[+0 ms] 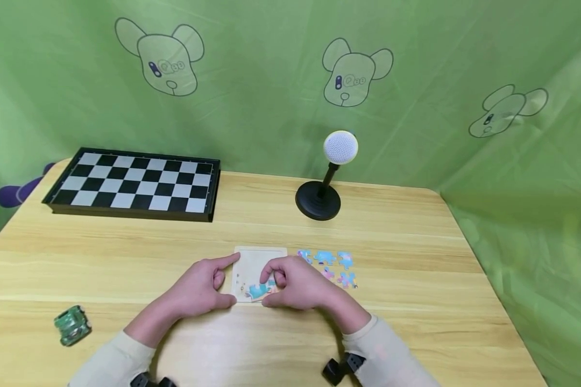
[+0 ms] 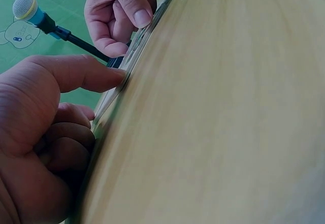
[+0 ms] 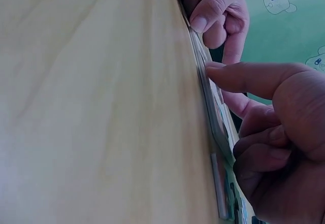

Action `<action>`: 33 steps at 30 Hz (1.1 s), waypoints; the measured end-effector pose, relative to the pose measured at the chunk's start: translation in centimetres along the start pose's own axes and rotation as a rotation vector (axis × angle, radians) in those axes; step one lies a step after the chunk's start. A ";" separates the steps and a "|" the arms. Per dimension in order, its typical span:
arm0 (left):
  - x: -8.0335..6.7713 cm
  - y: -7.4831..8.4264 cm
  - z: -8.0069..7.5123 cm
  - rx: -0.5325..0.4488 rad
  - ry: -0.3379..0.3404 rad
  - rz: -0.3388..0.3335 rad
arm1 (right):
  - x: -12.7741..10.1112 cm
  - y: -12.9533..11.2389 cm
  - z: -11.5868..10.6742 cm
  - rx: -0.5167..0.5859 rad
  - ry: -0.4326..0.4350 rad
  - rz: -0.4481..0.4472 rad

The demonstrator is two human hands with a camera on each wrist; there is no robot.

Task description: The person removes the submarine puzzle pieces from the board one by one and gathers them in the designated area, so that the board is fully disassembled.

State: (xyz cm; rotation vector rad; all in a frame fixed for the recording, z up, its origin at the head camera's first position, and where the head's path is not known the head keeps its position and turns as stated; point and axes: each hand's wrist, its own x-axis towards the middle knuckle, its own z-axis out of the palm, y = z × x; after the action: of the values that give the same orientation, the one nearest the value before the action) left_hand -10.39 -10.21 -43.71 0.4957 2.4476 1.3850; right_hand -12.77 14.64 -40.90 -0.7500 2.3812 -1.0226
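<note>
From the head view, a small square puzzle board (image 1: 260, 259) lies on the wooden table (image 1: 416, 258), and everything else sits around it. The left hand (image 1: 200, 287) rests against the board's left edge, forefinger stretched out along the upper left corner, the other fingers curled under and gripping nothing. The right hand (image 1: 297, 284) lies over the board's right half, its forefinger bent down onto a blue puzzle piece (image 1: 259, 291) seated near the board's lower edge; whether the thumb also pinches the piece I cannot tell. Just right of the board lie the loose puzzle pieces (image 1: 330, 266), spread apart in a small cluster. Behind the board and to the right stands a microphone (image 1: 332, 172) on a black round base; well behind it to the left is a chessboard (image 1: 135, 184). Far left of the board sits a small green toy car (image 1: 71, 324). In the left wrist view, the left forefinger's tip touches the board's thin edge (image 2: 133, 56), the remaining fingers folded, with the right hand beyond. In the right wrist view, the right forefinger tip presses on the board's face (image 3: 205, 76), other fingers tucked in, the left hand's thumb at the far edge.
</note>
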 end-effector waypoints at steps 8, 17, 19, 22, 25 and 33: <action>0.2 0.2 0.0 -0.004 -0.011 -0.013 | -0.8 0.1 -0.3 0.015 0.068 -0.051; 0.2 0.2 0.1 0.012 -0.012 -0.018 | -2.1 0.7 -1.0 0.034 0.127 -0.030; 0.2 0.2 0.1 0.008 -0.010 -0.010 | -2.5 0.9 -1.2 0.038 0.139 -0.027; 0.2 0.2 0.1 -0.002 -0.007 -0.005 | -3.0 1.1 -1.5 0.047 0.149 -0.028; 0.1 0.2 0.2 -0.013 -0.007 -0.009 | -3.5 1.5 -1.8 0.054 0.151 -0.031; -0.1 0.1 0.2 -0.029 -0.006 -0.012 | -5.4 2.6 -2.7 0.048 0.179 0.000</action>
State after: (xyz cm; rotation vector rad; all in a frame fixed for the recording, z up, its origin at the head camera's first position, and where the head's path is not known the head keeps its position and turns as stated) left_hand -10.23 -10.06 -43.66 0.4766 2.4189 1.4098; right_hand -10.99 20.92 -40.17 -0.6667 2.4956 -1.1874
